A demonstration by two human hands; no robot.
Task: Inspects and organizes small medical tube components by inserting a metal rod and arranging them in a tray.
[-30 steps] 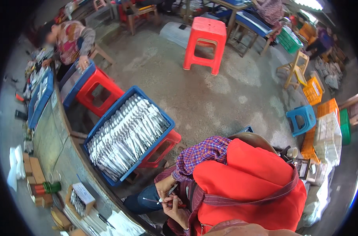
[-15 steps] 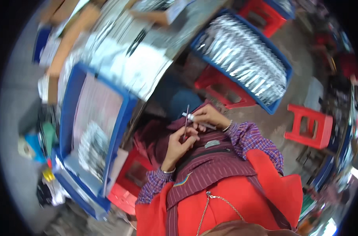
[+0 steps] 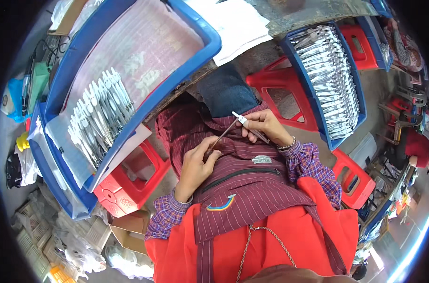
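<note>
Over the maroon pinstriped fabric apron, the left hand pinches a slim dark rod, its tip near the slender white-and-silver piece the right hand grips; steady fingertips should help.

Workshop: worn bench, blue trays of slim metal pieces, red plastic stools, another person.

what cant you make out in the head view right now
Head view, all three:
Thin rod: lower end hidden by the left hand.
White-ended piece: partly covered by the right hand.
Large blue tray: far end cut off by the top edge.
</note>
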